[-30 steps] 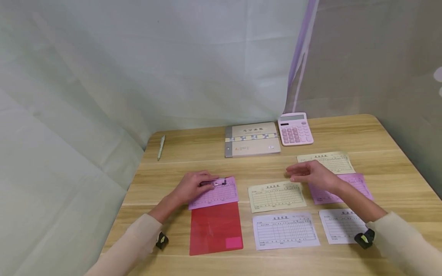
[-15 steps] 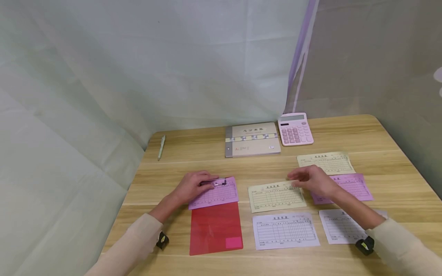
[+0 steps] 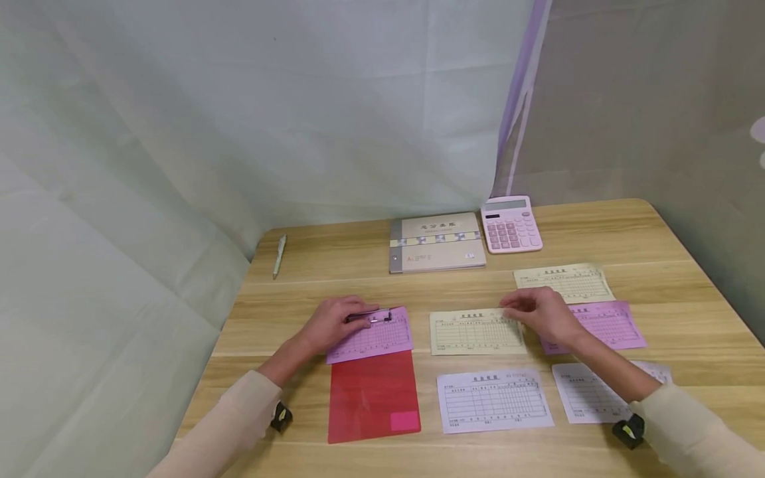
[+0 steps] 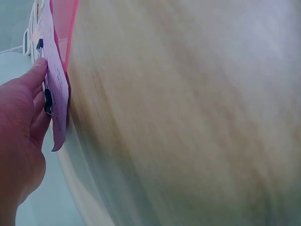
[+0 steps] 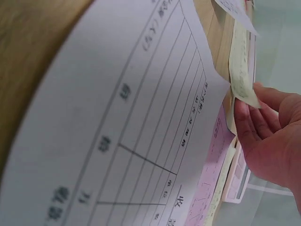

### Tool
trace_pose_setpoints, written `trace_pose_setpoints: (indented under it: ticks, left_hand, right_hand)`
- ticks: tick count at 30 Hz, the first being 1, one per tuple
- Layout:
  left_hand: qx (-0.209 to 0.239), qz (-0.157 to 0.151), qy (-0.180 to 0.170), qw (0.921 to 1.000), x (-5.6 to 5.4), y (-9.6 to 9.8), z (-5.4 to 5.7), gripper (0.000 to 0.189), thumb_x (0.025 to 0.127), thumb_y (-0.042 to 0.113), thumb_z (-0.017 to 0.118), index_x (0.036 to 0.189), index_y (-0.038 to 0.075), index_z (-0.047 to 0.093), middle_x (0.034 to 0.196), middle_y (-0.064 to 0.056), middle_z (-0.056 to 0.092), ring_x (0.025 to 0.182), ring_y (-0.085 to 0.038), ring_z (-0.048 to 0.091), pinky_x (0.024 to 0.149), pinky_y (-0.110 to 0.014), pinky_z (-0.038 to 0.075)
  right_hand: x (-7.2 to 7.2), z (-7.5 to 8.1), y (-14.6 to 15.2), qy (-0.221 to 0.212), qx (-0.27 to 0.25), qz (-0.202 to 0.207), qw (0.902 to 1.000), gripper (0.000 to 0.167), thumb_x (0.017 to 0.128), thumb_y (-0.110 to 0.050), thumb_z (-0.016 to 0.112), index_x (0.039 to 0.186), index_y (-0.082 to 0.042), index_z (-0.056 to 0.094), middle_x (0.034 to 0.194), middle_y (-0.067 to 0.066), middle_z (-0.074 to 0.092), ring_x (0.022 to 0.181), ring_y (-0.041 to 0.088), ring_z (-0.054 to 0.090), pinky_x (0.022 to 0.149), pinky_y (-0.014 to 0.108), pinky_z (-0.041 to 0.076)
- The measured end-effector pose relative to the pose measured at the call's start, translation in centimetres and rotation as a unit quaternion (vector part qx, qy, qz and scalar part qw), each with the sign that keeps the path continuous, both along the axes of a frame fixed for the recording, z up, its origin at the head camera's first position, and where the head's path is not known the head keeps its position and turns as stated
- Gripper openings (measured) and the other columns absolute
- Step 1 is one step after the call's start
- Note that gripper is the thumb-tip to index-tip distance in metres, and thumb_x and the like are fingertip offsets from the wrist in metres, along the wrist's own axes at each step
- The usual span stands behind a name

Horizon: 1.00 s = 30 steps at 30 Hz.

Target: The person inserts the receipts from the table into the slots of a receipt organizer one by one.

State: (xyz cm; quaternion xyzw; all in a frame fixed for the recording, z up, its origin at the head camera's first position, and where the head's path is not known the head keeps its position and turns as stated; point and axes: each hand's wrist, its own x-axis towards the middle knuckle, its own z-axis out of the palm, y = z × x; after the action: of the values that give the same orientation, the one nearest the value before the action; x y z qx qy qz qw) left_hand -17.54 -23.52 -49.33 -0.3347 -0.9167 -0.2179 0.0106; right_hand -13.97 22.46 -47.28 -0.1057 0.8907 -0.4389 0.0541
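My left hand (image 3: 331, 324) grips the top of a red translucent clipboard (image 3: 373, 398), its thumb on the metal clip (image 3: 373, 317). A pink receipt form (image 3: 373, 340) lies at the clip on the upper part of the board. In the left wrist view, the thumb (image 4: 35, 73) rests on the clip and the other fingers are partly hidden behind it. My right hand (image 3: 546, 317) pinches the upper right corner of a pale yellow receipt form (image 3: 472, 334). In the right wrist view, that corner (image 5: 247, 96) is bent up between thumb and fingers.
Two white forms (image 3: 495, 400), (image 3: 588, 393) lie nearer me. Another pink form (image 3: 615, 324) and a yellow form (image 3: 564, 281) lie to the right. An account book (image 3: 437, 242), a pink calculator (image 3: 511, 224) and a pen (image 3: 279, 256) lie toward the table's back edge.
My right hand has closed on the yellow form's corner. The form has turned slightly, and its lower edge has moved up. My left hand stays in place on the clipboard.
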Motion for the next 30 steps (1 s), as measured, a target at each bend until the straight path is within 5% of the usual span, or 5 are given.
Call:
trace_pose_setpoints:
  ticks: [7,18,30]
  left_hand:
    - [0.004,0.0,-0.002,1.0,0.1,0.0,0.1,0.037,0.096,0.023,0.082,0.132,0.017,0.077,0.115,0.003,0.076,0.106,-0.014,0.071,0.093,-0.04,0.057]
    - [-0.005,-0.004,0.002,1.0,0.1,-0.1,0.1,0.035,0.097,0.023,0.081,0.132,0.018,0.078,0.116,0.004,0.076,0.107,-0.013,0.071,0.093,-0.039,0.057]
    - [-0.013,-0.005,-0.002,0.9999,0.0,-0.1,0.3,0.035,0.098,0.024,0.08,0.133,0.019,0.077,0.114,0.005,0.075,0.102,-0.011,0.069,0.09,-0.038,0.057]
  right_hand:
    - [0.1,-0.2,-0.1,-0.001,0.042,-0.002,0.9991,0.023,0.097,-0.009,0.078,0.119,-0.002,0.077,0.114,0.014,0.077,0.101,0.028,0.072,0.088,0.046,0.059]
    - [-0.1,0.3,-0.1,0.01,0.013,0.006,0.9999,0.011,0.099,-0.006,0.075,0.107,-0.006,0.083,0.1,0.008,0.079,0.075,0.019,0.068,0.06,0.027,0.053]
    - [-1.8,1.7,-4.3,-0.016,-0.047,0.047,0.9977,0.011,0.097,-0.005,0.077,0.105,-0.001,0.083,0.102,0.012,0.079,0.071,0.026,0.069,0.062,0.033,0.057]
